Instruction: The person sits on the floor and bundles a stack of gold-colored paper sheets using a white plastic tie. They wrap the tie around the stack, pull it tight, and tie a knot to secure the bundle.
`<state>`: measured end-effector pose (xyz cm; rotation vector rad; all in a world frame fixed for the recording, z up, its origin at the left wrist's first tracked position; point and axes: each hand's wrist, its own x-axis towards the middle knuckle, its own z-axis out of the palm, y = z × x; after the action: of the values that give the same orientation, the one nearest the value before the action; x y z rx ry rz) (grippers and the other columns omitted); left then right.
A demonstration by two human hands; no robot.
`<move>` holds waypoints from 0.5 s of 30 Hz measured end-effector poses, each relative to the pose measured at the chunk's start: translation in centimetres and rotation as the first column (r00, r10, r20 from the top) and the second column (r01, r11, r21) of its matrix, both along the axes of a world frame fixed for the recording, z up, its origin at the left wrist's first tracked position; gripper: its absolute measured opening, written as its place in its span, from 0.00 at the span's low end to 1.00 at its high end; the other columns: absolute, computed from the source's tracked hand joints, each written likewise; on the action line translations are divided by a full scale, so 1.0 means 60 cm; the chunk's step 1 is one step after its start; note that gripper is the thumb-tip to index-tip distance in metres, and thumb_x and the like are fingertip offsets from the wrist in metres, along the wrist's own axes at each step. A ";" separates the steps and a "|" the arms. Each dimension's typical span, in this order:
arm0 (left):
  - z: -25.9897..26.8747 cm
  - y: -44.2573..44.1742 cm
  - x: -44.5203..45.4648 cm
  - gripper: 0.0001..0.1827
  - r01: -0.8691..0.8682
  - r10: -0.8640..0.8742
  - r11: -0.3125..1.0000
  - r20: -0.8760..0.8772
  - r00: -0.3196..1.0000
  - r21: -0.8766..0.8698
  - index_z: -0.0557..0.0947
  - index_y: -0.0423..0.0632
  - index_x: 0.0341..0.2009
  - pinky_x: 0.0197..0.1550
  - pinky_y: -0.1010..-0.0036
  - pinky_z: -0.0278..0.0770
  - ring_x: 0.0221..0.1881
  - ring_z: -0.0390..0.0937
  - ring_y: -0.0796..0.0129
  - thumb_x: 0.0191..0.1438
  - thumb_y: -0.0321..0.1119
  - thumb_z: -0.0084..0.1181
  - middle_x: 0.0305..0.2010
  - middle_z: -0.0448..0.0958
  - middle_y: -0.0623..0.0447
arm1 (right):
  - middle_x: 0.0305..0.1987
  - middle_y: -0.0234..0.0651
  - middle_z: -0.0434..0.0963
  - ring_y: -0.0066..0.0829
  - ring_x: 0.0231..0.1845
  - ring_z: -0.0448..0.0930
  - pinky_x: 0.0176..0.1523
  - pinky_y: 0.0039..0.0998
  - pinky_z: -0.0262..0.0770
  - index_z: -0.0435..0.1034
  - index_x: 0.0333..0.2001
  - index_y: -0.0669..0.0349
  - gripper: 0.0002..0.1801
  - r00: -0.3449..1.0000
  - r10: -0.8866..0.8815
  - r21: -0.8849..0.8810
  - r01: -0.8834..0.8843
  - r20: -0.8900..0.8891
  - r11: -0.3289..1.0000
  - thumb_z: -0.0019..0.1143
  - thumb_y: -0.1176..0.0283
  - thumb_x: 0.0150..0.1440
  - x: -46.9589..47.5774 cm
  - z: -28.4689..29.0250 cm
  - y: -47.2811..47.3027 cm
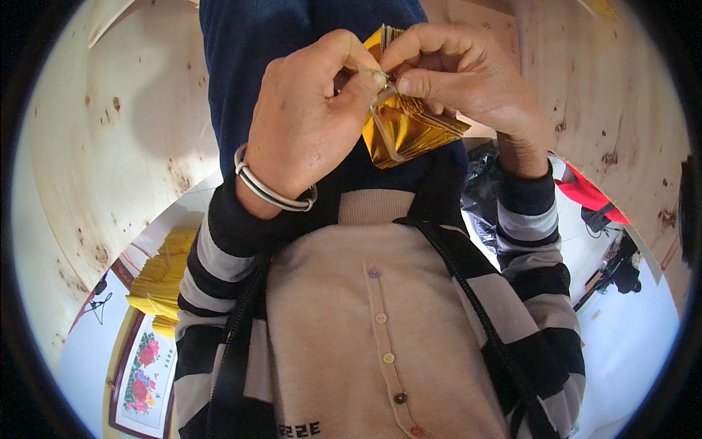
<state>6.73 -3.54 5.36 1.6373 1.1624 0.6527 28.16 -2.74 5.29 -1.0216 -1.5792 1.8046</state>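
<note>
Over my dark blue trousers (263, 33), a folded bundle of shiny gold foil sheets (406, 131) is held with its layered edges showing. A thin pale strip (384, 129) runs across the foil and up to my fingertips. My left hand (312, 110), with a silver-coloured bangle (274, 195) at the wrist, pinches the strip between thumb and forefinger. Close beside it, the thumb and forefinger of my right hand (466, 77) pinch at the same spot. The right hand's other fingers curl against the bundle. What lies exactly between the fingertips is too small to tell.
Knotty plywood surfaces (131, 120) spread on both sides. Stacked yellow pleated paper (162, 274) stands behind my left arm, near a framed flower picture (143, 378). Black plastic (482, 192) lies by my right forearm. Red cloth (592, 192) shows farther right.
</note>
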 end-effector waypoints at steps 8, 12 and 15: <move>-0.021 -0.008 -0.013 0.04 0.086 -0.093 0.980 -0.034 0.995 -0.177 0.76 0.41 0.32 0.28 0.83 0.74 0.27 0.74 0.78 0.59 0.27 0.54 0.27 0.76 0.56 | 0.22 0.27 0.76 0.13 0.18 0.72 0.20 0.16 0.65 0.76 0.33 0.64 0.03 0.990 -0.120 -0.180 0.131 0.071 0.975 0.59 0.75 0.56 -0.034 -0.023 -0.039; -0.041 -0.020 -0.009 0.09 0.064 -0.052 0.955 0.050 0.997 -0.289 0.82 0.39 0.33 0.30 0.78 0.79 0.26 0.81 0.67 0.55 0.33 0.60 0.28 0.81 0.46 | 0.23 0.27 0.77 0.12 0.20 0.72 0.22 0.15 0.67 0.76 0.32 0.64 0.02 0.982 -0.167 -0.254 0.184 0.086 0.950 0.60 0.76 0.55 -0.034 -0.029 -0.059; -0.045 -0.024 -0.011 0.10 0.046 0.000 0.934 0.129 0.992 -0.355 0.82 0.39 0.33 0.30 0.79 0.79 0.26 0.82 0.68 0.55 0.34 0.61 0.27 0.81 0.46 | 0.27 0.27 0.77 0.12 0.25 0.73 0.27 0.15 0.67 0.76 0.31 0.64 0.01 0.954 -0.290 -0.050 0.294 0.069 0.954 0.62 0.79 0.52 -0.043 -0.037 -0.077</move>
<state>6.06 -4.98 2.67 1.2806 1.0943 0.4883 25.59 -7.34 3.08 -1.2763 -1.3322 1.6381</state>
